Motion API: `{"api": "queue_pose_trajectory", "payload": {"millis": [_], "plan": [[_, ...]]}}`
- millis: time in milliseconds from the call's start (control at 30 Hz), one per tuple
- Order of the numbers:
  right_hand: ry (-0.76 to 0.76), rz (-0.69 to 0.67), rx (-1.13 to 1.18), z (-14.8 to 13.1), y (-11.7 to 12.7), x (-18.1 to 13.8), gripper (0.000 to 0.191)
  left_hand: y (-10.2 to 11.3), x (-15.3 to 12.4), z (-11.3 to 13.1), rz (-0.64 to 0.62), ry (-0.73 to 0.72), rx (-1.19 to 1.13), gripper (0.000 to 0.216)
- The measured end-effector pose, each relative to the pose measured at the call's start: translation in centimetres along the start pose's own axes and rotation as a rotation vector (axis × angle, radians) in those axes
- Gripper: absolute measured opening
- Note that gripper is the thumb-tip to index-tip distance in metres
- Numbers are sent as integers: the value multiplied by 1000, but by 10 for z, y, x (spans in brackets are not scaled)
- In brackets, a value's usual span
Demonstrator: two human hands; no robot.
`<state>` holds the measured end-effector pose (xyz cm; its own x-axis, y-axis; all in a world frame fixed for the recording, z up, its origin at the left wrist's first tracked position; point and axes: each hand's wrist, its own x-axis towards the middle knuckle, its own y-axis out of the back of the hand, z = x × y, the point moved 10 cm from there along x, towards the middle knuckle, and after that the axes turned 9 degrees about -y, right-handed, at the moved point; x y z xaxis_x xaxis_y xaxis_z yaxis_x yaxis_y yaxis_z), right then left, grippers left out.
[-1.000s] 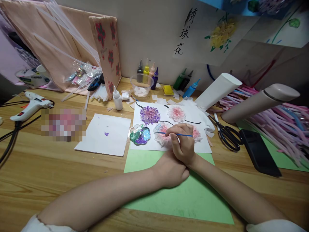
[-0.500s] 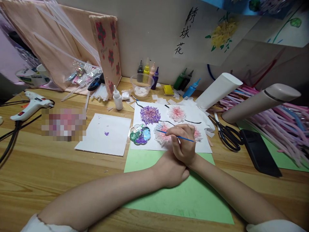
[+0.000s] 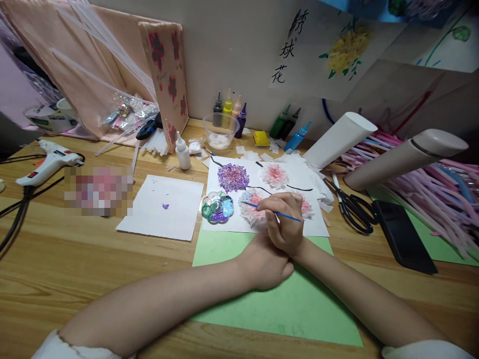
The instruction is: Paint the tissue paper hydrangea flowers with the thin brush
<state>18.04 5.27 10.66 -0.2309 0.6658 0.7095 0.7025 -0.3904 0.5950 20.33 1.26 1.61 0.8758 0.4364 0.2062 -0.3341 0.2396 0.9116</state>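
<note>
Blue and thin, a brush [image 3: 288, 217] is slanting over the white sheet [image 3: 317, 227], and the right hand [image 3: 286, 222] is pinching it with closed fingers. Its tip is pointing at a pink-and-white flower [image 3: 252, 215] on the sheet's near half. The left hand [image 3: 264, 264] is resting by the sheet's near edge, its fingers mostly hiding; I cannot tell their grip. A palette [image 3: 217, 208] is overlapping the sheet's left edge.
</note>
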Motion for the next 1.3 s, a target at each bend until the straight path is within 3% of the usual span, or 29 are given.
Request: {"api": "queue_pose_trajectory", "payload": {"millis": [167, 300, 400, 533, 733, 1000, 1300], "plan": [[-1, -8, -43, -1, 0, 2, 12, -3, 0, -2, -42, 20, -20, 35], [114, 4, 27, -12, 4, 0, 14, 2, 1, 0, -25, 5, 26, 37], [227, -90, 119, -22, -2, -3, 17, 4, 1, 1, -13, 11, 46, 41], [261, -193, 112, -27, -13, -3, 14, 3, -1, 0, -14, 38, 56, 43], [294, -108, 78, -32, -5, -5, 16, -1, -1, 2, -49, 11, 76, 38], [12, 32, 53, 2, 4, -4, 19, 2, -1, 2, 35, -25, 33, 44], [-4, 32, 0, 2, 1, -4, 18, 1, -1, 3, 31, -23, 30, 42]]}}
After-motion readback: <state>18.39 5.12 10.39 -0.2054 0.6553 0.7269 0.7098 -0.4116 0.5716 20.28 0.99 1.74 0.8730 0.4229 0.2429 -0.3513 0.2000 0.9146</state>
